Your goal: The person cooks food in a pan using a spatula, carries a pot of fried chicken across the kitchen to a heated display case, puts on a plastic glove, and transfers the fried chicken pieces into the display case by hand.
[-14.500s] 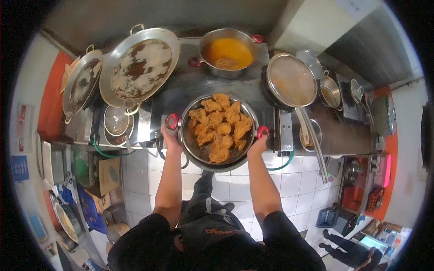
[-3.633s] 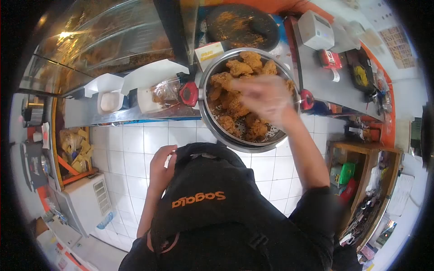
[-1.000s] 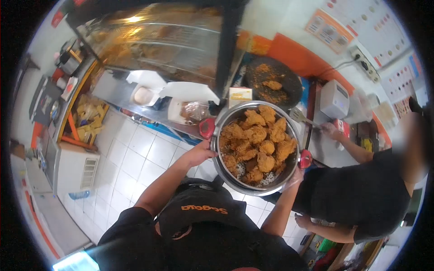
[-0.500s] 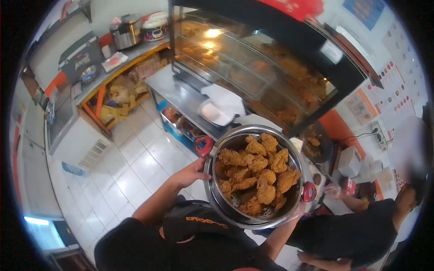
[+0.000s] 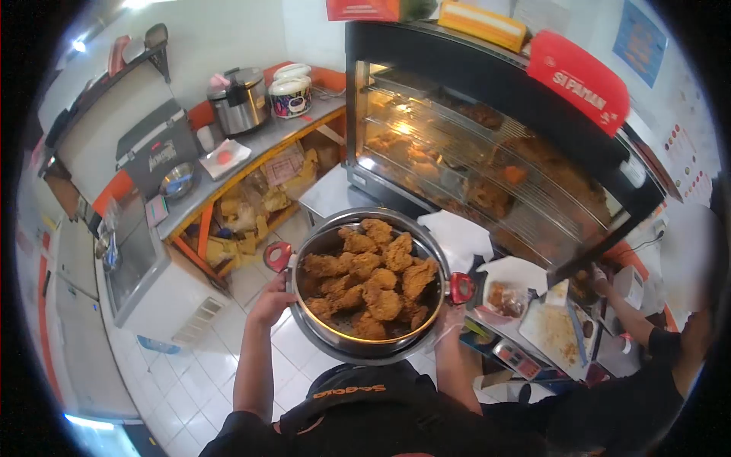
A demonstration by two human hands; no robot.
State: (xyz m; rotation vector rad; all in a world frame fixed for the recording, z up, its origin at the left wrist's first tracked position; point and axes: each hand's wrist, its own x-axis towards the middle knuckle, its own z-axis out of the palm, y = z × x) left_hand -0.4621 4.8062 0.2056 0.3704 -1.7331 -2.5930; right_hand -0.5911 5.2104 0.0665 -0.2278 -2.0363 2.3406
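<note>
A round steel pot (image 5: 428,250) with red handles is held level in front of my body, above the floor. Several pieces of fried chicken (image 5: 365,278) are heaped inside it. My left hand (image 5: 269,302) grips its left side, just below the red left handle (image 5: 278,257). On the opposite side my right hand (image 5: 449,324), in what looks like a clear plastic glove, grips under the right handle (image 5: 461,288). Some fingers of both hands are hidden by the pot.
A glass display cabinet (image 5: 487,164) with food on racks stands ahead. To its left, a counter (image 5: 228,169) holds a steel cooker (image 5: 238,103). At right, a co-worker's gloved hand (image 5: 601,283) is near a tray (image 5: 554,335) and a scale (image 5: 517,359).
My view has turned, showing more of the cabinet's top. Held in both hands, the pot has shifted left and slightly up in view. The co-worker's hand has moved in toward the cabinet's corner.
</note>
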